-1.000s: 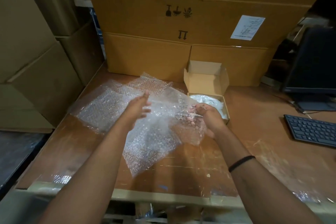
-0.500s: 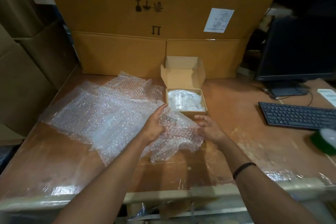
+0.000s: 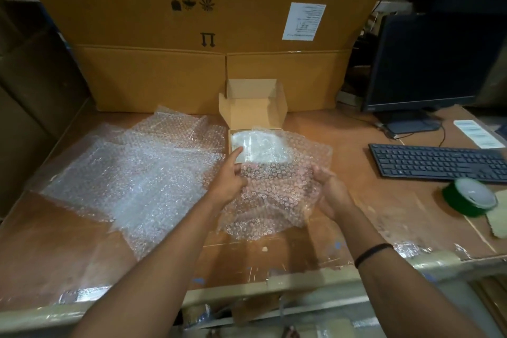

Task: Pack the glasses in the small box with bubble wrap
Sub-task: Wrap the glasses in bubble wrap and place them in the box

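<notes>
A small open cardboard box (image 3: 253, 107) stands at the middle of the table with its lid flap up. Inside it lies something clear and white in plastic (image 3: 255, 147); I cannot make out the glasses themselves. A sheet of bubble wrap (image 3: 277, 189) is lifted in front of the box, its far edge reaching over the box's opening. My left hand (image 3: 229, 175) grips its left edge, thumb and forefinger extended toward the box. My right hand (image 3: 330, 191) holds its right edge with curled fingers.
Several more bubble wrap sheets (image 3: 142, 173) lie spread on the left of the wooden table (image 3: 365, 200). Big cartons (image 3: 208, 27) wall the back and left. A monitor (image 3: 428, 63), keyboard (image 3: 439, 162) and green tape roll (image 3: 469, 196) sit on the right.
Both hands picked one bubble wrap sheet off the table and raised it toward the box, so its far edge now hangs over the opening. The view has shifted right.
</notes>
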Motion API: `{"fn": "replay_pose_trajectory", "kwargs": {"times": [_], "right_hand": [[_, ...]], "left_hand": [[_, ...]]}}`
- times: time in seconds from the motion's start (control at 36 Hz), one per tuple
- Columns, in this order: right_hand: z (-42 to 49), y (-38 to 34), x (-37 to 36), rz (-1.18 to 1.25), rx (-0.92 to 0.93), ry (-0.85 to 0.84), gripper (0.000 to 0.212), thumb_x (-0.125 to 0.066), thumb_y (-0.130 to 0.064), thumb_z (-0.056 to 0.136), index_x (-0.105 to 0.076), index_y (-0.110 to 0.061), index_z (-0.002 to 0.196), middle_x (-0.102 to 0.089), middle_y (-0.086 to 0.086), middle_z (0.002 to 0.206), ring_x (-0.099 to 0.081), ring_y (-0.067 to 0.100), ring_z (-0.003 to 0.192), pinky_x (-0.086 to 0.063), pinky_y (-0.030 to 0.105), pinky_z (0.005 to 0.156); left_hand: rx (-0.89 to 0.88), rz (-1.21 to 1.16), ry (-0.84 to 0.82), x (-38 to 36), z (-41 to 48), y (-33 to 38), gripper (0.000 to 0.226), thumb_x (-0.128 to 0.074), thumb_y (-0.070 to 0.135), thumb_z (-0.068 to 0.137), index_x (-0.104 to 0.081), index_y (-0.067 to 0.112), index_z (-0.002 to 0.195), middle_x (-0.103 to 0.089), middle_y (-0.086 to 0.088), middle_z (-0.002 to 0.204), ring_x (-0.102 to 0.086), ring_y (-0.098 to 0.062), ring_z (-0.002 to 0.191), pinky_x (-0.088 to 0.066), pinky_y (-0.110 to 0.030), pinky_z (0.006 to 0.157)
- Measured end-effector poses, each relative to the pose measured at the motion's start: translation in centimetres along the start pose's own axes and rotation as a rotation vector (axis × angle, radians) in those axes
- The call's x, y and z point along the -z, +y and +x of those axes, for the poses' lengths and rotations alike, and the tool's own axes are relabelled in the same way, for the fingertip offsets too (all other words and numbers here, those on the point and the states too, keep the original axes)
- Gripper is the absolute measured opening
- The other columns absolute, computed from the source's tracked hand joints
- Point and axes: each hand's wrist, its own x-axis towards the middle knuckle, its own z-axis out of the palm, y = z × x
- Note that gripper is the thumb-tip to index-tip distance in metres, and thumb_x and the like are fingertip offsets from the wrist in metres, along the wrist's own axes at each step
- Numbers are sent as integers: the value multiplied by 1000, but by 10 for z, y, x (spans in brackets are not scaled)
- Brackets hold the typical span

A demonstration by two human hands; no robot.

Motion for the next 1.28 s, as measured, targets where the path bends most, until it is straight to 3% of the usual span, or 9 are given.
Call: {"fn": "replay_pose_trajectory", "kwargs": {"times": [0.17, 0.28, 0.39, 0.61, 0.75, 0.86, 0.94, 1.19, 1.28], "right_hand": [[10, -3, 28, 75, -92, 205, 20, -45, -4, 101, -56, -1, 116, -65, 13, 98, -63, 25, 80, -56, 34, 58], [12, -4, 46, 70, -98, 319, 22, -42, -5, 101, -55, 1, 118, -64, 16, 97, -63, 30, 84, -54, 41, 74], [21, 2, 73, 102, -127, 365, 28, -47, -8, 98, -54, -1, 124, -57, 21, 129, -58, 35, 115, -49, 47, 101], [3, -9, 92, 130, -134, 352, 22, -49, -6, 98, -57, -4, 118, -59, 10, 119, -62, 28, 107, -52, 42, 93], [8, -17, 90, 29, -139, 317, 41, -62, -17, 94, -49, -3, 131, -47, 13, 140, -47, 36, 129, -49, 48, 101], [15, -19, 89, -140, -149, 337, 19, -61, -20, 93, -61, -4, 105, -60, 13, 119, -59, 28, 105, -54, 43, 91], [17, -22, 93, -107, -99, 299, 38, -52, -29, 99, -53, -5, 128, -52, 16, 137, -54, 31, 123, -44, 47, 106], [-24, -16, 81, -568, 211, -67, 34, -42, -53, 96, -55, -52, 127, -40, -4, 152, -36, 26, 139, -24, 64, 111], [-36, -2, 64, -739, 296, -250, 33, -39, -41, 102, -43, -50, 134, -31, -13, 153, -30, 14, 139, -28, 45, 112]], "left_hand": [[-18, 68, -38, -22, 8, 5, 66, -71, 17, 88, -37, 28, 144, -60, -9, 124, -63, -14, 93, -49, -25, 64], [97, 80, -121, -24, 7, -4, 77, -76, 33, 77, -37, 22, 142, -64, -5, 113, -65, -23, 92, -56, -38, 78], [130, 210, -143, -30, 6, -24, 82, -79, 11, 76, -34, 25, 143, -67, -1, 104, -68, -21, 76, -53, -31, 55], [-46, 661, -145, -61, 10, -35, 82, -60, -10, 77, -38, 42, 137, -52, 8, 127, -59, -16, 97, -58, -43, 77], [-411, 1170, -20, -69, 5, -20, 56, -63, 17, 85, -49, 42, 133, -40, 11, 145, -36, -15, 125, -27, -40, 107], [-339, 1225, -354, -78, 3, -28, 51, -51, 52, 93, -39, 42, 141, -18, 8, 160, -14, -20, 147, 1, -61, 114], [-291, 1241, -440, -82, 5, -37, 61, -44, 59, 94, -22, 43, 148, -3, 7, 162, 0, -23, 149, 10, -60, 111], [-345, 1137, -99, -76, -6, -36, 61, -50, 65, 86, -41, 40, 141, -25, 8, 157, -20, -19, 143, -3, -46, 116], [-279, 1070, 38, -63, -8, -41, 40, -53, 56, 90, -58, 41, 127, -43, 10, 143, -32, -15, 130, -18, -40, 108]]}}
